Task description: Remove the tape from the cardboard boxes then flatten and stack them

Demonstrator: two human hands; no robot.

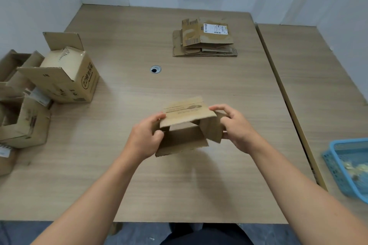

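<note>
The left grip (144,138) hides most of the small box's (185,139) left wall. Print on the flap between the grips is too blurred to read. Right of the right grip (238,125), the blue basket (336,167) runs off the edge, its contents a blur. Far left, the unflattened boxes (22,125) are cropped. Beyond the grips, the label (215,28) on the flattened stack (205,50) is too small to read.

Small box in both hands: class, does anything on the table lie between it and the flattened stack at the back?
Nothing visible does. Between the small box and the flattened stack lies bare table; the cable hole sits flush, left of that path.
</note>
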